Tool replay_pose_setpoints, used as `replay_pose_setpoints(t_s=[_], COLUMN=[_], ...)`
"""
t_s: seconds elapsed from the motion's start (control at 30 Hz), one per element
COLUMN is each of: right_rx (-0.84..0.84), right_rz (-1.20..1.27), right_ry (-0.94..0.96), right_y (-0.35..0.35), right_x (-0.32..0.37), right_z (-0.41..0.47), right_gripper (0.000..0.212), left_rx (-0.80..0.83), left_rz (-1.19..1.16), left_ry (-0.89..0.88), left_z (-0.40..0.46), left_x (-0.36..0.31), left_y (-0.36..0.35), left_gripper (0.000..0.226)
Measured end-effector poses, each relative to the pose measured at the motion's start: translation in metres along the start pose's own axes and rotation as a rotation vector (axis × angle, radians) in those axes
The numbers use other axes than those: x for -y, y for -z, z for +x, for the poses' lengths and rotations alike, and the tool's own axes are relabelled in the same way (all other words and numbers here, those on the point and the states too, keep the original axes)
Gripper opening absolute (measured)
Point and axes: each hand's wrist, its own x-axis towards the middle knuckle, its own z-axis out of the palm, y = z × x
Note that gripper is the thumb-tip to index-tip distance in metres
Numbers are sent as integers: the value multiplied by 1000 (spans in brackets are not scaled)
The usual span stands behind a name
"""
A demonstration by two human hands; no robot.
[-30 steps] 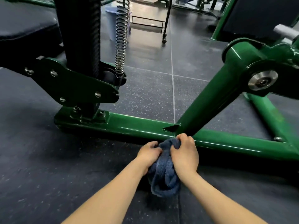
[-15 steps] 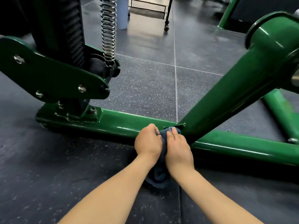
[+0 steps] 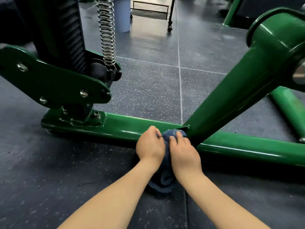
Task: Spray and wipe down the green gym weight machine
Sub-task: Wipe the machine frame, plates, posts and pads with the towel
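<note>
Head view: both hands are seen low at the frame of a green weight machine [image 3: 239,95], on a dark speckled floor [image 3: 148,90].
Cloth: a dark blue cloth [image 3: 170,135] is bunched against the joint where the slanted tube meets the horizontal base bar [image 3: 125,126]; its lower end hangs to the floor between the wrists.
Left hand: the left hand [image 3: 150,146] is curled, the cloth's left edge being pinched at the fingertips.
Right hand: the right hand [image 3: 184,150] is laid over the cloth, fingers bent and pressed onto it at the joint.
Left side: a bolted green plate [image 3: 54,83] and a steel coil spring [image 3: 107,30] are seen.
Background: a pale blue bin [image 3: 122,14] is stood on the floor.
</note>
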Motion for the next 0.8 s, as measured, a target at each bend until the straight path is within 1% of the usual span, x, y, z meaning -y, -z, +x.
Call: replay_pose_setpoints(t_s=[0.07, 0.1, 0.17, 0.2, 0.3, 0.47, 0.53, 0.6, 0.67, 0.7, 0.77, 0.8], right_rx=[17, 20, -32, -21, 27, 59, 76, 109, 95, 77, 66, 19], right_rz=[-86, -84, -1, 35, 138, 213, 231, 221, 154, 112, 10, -39], right_ry=[-43, -55, -122, -141, -20, 268, 339, 371, 335, 288, 141, 59], right_y=[-9, -10, -6, -5, 1, 1, 4, 8, 9, 8, 3, -1], right_x=[-7, -6, 2, 7, 30, 87, 100, 102, 92, 85, 68, 57], right_z=[-7, -9, -6, -3, 11, 50, 59, 59, 52, 48, 36, 30], right_gripper=[21, 24, 33, 38, 46, 48, 50, 51, 49, 47, 41, 39], left_rx=[53, 59, 53, 38, -21, -157, -191, -203, -195, -184, -136, -103], left_rz=[44, 56, 49, 44, 28, -2, -14, -36, -49, -47, -51, -57], left_ry=[-98, -104, -58, -26, 56, 195, 223, 221, 186, 160, 92, 52], left_z=[-5, -3, 3, 6, 18, 40, 44, 41, 35, 31, 25, 21], left_x=[-12, -12, -6, 0, 21, 73, 84, 87, 77, 70, 50, 40], left_y=[-9, -11, -6, -1, 22, 72, 88, 95, 89, 83, 67, 59], left_gripper=[12, 13, 14, 15, 14, 10, 8, 8, 8, 9, 12, 12])
